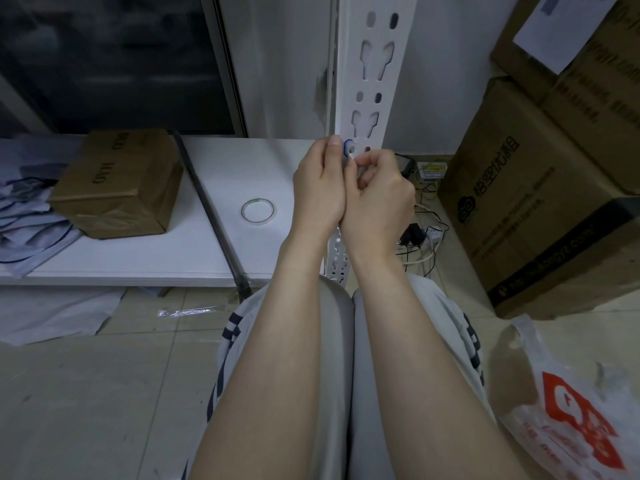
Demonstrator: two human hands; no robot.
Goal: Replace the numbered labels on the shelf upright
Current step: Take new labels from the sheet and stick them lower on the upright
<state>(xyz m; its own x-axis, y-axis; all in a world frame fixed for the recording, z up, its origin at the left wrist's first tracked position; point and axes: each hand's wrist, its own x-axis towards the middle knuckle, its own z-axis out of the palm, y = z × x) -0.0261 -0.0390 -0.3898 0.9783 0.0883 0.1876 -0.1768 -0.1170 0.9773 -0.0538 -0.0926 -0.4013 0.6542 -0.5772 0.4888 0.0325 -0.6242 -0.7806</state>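
Note:
A white slotted shelf upright (pixel 375 81) rises in front of me, between my knees. A small white label with a blue border (pixel 347 148) sits on the upright at hand height. My left hand (pixel 320 188) is against the upright's left edge, its thumb next to the label. My right hand (pixel 379 199) has curled fingers and pinches the label's lower edge with its fingertips. Any number on the label is hidden.
A roll of clear tape (pixel 257 211) lies on the low white shelf board (pixel 138 261) at the left, beside a brown cardboard box (pixel 117 185). Large cartons (pixel 540 188) stand at the right, cables and a power strip (pixel 420 233) behind my right hand, a plastic bag (pixel 568 410) at the lower right.

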